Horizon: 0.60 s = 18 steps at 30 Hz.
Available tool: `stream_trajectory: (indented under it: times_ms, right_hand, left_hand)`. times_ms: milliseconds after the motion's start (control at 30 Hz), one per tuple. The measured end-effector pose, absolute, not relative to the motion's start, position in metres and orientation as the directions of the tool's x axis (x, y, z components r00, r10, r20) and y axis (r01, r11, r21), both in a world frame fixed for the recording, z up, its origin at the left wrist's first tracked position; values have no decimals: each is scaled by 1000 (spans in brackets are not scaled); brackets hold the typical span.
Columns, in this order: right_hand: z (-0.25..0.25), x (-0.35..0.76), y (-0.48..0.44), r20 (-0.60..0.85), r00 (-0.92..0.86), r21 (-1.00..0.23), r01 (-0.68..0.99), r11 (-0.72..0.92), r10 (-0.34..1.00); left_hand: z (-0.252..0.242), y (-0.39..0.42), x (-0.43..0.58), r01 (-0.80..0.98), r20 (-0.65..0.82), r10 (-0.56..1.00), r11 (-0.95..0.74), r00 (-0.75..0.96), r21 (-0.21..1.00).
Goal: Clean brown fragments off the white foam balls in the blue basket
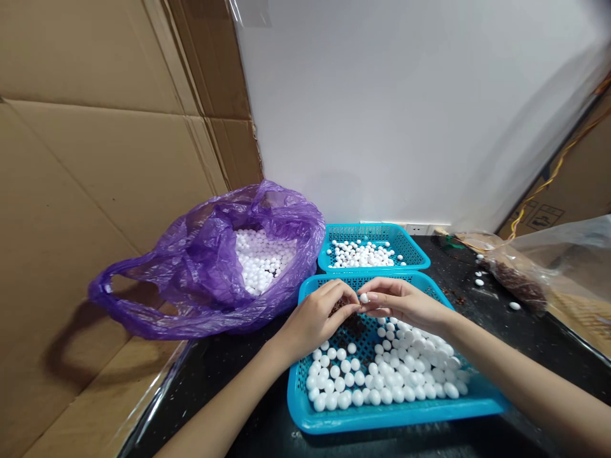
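Right hand (403, 300) pinches a small white ball (364, 298) above the near basket's far half; the left hand (315, 312) bunches fingertips beside it, whether gripping anything I cannot tell. Largest on the bench (200, 381), a purple bag lies at its left edge (205, 280); then the near blue basket (396, 420), and a smaller blue basket (415, 251) near the back edge. The ball looks light, stiff, smooth, perhaps slippery: grip its widest part.

The left hand (308, 318) and right hand (413, 303), lower centre, are bare and slender-fingered; the 2 forearms (233, 389) are bare, slim.
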State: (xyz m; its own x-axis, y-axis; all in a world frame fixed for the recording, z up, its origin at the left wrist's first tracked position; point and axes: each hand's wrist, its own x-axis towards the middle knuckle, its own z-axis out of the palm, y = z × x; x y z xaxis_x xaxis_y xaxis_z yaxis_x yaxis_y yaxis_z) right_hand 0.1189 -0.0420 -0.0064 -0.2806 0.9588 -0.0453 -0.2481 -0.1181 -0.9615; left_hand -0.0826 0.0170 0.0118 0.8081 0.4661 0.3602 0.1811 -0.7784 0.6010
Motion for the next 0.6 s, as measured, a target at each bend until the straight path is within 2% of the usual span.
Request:
stream_trajectory:
  times_ms: [600]
  right_hand:
    - [-9,118,-42,-95,-287,-938,-294,-182,953]
  left_hand:
    - [11,17,-84,182,365,460,-787,810,589]
